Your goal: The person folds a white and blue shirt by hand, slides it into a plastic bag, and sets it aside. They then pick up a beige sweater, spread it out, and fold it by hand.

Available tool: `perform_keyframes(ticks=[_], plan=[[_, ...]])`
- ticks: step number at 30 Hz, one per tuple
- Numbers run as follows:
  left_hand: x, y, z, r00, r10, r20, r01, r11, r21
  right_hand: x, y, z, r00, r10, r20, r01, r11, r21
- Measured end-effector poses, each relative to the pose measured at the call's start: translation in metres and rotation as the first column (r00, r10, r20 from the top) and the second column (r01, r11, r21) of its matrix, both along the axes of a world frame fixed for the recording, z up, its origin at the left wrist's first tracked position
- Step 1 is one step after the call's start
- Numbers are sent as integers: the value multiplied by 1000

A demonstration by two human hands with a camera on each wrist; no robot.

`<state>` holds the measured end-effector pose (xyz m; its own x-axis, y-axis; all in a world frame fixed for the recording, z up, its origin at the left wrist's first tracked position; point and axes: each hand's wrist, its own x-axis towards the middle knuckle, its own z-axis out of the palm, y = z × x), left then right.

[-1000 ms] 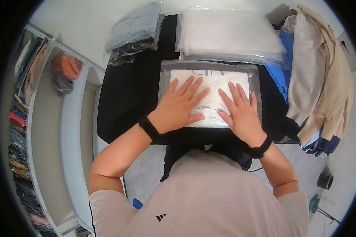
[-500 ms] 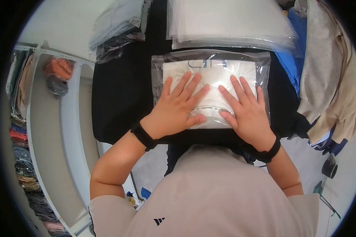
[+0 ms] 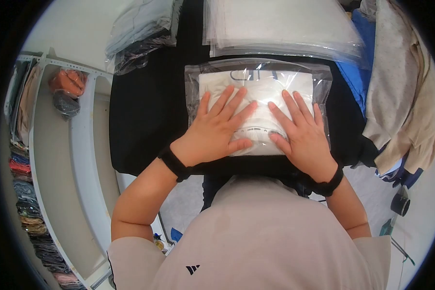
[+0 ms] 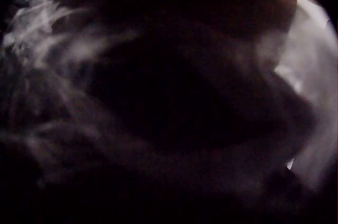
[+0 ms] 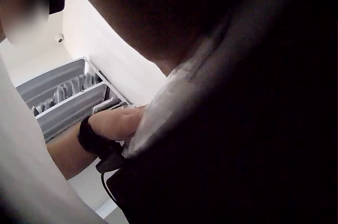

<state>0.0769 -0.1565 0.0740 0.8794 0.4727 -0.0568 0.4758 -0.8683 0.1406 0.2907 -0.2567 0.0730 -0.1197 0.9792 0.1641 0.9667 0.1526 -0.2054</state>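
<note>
A white folded garment (image 3: 262, 115) with dark lettering along its far edge lies inside a clear plastic bag (image 3: 322, 77) on the black table. My left hand (image 3: 213, 129) presses flat on the left half of the bag, fingers spread and pointing away from me. On the right half rests my right hand (image 3: 303, 136), its fingers also straight and spread. Between the two thumbs shows a printed neck band. The left wrist view is mostly dark with blurred plastic glints. From the right wrist, the left hand (image 5: 117, 124) appears against the bag's pale side.
A stack of clear bags (image 3: 280, 29) lies beyond the garment. Bagged clothes (image 3: 142, 31) sit at the table's far left. Beige and grey garments (image 3: 403, 92) hang over the right side. A shelf (image 3: 58, 145) with packed clothes stands left of the black table (image 3: 145, 106).
The head view has shifted so the bag and table look larger and nearer than one second ago. Both hands keep their flat, spread pose on the bag.
</note>
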Motion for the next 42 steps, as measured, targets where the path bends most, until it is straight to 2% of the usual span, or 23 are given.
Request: perform_keyframes(ticks=[5, 7, 11, 13, 15, 16, 17, 18, 19, 21, 23, 25, 27, 29, 31, 40, 42], plan=[[0, 0, -1, 1000, -11, 15, 11, 1000, 2, 1, -2, -1, 1000, -5, -4, 5, 999, 33], [-2, -1, -1, 1000, -15, 21, 15, 1000, 6, 1, -4, -2, 1000, 14, 17, -14, 1000, -12], [-6, 3, -1, 1000, -23, -8, 22, 999, -46, 3, -6, -9, 999, 18, 26, -19, 999, 31], [-9, 9, 1, 1000, -29, -6, 29, 997, -66, 8, -6, -9, 998, 59, -26, -58, 997, 43], [-12, 15, 10, 996, 2, 89, 25, 954, -299, 13, -6, 0, 996, 71, -55, -71, 997, 15], [-13, 16, 18, 996, 1, 93, 26, 956, -292, 14, -5, 6, 993, 80, -92, -82, 996, -23], [-15, 18, 27, 997, -21, 79, 37, 977, -208, 16, -4, 11, 993, 80, -88, -82, 997, -16], [-15, 17, 38, 997, -41, 62, 49, 991, -125, 18, -2, 16, 995, 103, -10, -104, 994, -22], [-13, 18, 44, 997, -42, 64, 49, 991, -121, 19, 0, 21, 990, 127, 67, -125, 992, -30], [-8, 19, 51, 988, -153, -4, 152, 985, -83, 18, 11, 31, 982, 172, 76, -168, 984, -58], [0, 20, 42, 988, -153, -26, 151, 986, -74, 19, 24, 35, 971, 224, 83, -217, 972, -86], [4, 26, 30, 987, -154, -51, 150, 986, -71, 21, 37, 32, 953, 290, 84, -271, 945, -184], [5, 31, 21, 983, -159, -86, 162, 986, 31, 26, 50, 25, 949, 305, 84, -280, 932, -229], [4, 34, 12, 985, -156, -77, 157, 987, 12, 32, 54, 19, 944, 322, 77, -288, 913, -287], [4, 38, 9, 986, -149, -69, 149, 989, -1, 37, 58, 16, 933, 360, 24, -338, 895, -290], [4, 41, 1, 990, -138, -13, 135, 983, -122, 39, 62, 11, 933, 356, -51, -352, 878, -324], [4, 42, -1, 989, -145, 5, 145, 986, -84, 38, 63, 11, 936, 346, -68, -348, 878, -329]])
